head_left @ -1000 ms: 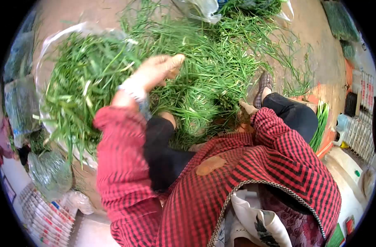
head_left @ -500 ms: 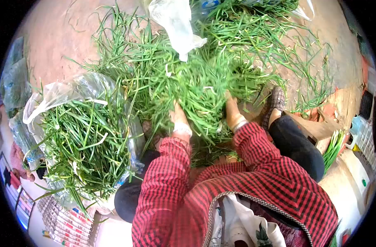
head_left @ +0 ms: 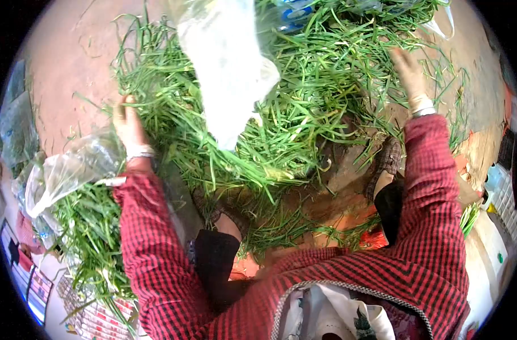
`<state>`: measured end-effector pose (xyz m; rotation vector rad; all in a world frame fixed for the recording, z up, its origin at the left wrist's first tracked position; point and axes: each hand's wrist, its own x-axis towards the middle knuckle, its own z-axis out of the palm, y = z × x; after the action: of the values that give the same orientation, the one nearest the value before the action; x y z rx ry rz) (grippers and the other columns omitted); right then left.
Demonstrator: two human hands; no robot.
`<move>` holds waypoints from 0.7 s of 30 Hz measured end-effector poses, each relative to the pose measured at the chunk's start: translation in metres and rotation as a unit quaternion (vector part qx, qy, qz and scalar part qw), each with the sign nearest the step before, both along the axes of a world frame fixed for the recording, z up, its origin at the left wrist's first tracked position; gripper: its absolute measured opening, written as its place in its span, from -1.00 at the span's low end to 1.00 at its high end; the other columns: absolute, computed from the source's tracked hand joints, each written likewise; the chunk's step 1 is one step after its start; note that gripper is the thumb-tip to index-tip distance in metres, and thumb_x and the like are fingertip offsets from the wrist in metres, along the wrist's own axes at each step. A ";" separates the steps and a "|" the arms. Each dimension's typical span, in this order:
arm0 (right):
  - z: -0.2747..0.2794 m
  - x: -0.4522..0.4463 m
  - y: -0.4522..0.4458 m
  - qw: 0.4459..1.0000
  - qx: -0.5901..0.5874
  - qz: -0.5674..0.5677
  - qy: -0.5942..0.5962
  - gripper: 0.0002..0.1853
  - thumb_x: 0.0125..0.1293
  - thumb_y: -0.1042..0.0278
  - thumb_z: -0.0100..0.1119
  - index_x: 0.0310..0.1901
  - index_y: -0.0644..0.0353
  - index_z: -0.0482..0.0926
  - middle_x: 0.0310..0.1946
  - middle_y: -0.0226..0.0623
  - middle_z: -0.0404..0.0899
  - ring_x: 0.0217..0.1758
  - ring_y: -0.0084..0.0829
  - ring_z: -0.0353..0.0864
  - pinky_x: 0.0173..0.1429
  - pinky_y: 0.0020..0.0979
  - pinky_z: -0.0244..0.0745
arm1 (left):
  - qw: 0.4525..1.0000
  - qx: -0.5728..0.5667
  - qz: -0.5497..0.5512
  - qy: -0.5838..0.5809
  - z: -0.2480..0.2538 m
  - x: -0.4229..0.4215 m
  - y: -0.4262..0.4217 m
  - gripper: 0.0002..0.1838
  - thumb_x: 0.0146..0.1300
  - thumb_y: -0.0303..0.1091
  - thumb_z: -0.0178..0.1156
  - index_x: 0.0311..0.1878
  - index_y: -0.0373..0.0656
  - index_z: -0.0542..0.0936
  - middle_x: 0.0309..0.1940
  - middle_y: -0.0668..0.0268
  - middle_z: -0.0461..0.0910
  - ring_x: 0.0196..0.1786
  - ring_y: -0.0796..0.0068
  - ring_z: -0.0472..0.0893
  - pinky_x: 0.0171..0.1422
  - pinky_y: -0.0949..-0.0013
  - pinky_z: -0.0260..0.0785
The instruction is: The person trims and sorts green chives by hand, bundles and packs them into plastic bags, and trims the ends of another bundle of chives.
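A wide, loose heap of long green leaves (head_left: 304,107), like garlic chives, covers the ground in front of me. At its left edge is my left hand (head_left: 129,126), thumb and fingers apart, close against the leaves. My right hand (head_left: 410,76) is over the heap's right side, slightly blurred, its fingers stretched out and nothing visible in it. Between the hands, a white plastic bag (head_left: 224,68) hangs down over the middle of the heap and hides part of it.
A clear plastic bag (head_left: 71,170) full of the same leaves (head_left: 94,226) stands at my left. My shoes (head_left: 387,158) are close to the heap's near edge. More leaves (head_left: 281,229) lie between my feet. A small green bunch (head_left: 469,218) is at far right, near a light-blue crate (head_left: 502,187).
Both hands were together in the middle of the heap and have moved wide apart, left and right. The leaves there lie more spread out, and the white bag reaches lower in view.
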<state>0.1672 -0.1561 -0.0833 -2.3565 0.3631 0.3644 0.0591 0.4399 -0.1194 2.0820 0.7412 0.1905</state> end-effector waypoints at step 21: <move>-0.009 -0.076 0.248 0.946 0.184 0.228 0.138 -0.48 0.07 -0.01 0.24 0.04 0.09 0.51 -0.14 -0.10 0.61 -0.07 -0.10 0.60 0.02 -0.18 0.51 | 0.822 -0.560 0.089 0.062 0.004 -0.070 -0.169 -0.46 0.42 0.03 -0.05 0.31 -0.12 0.34 0.22 0.29 0.42 0.24 0.40 0.39 0.37 0.26 0.17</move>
<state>0.0910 0.0916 -0.0919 -2.0007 -0.1279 0.9060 -0.0110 0.2705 -0.1154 0.8960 0.8352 -0.2500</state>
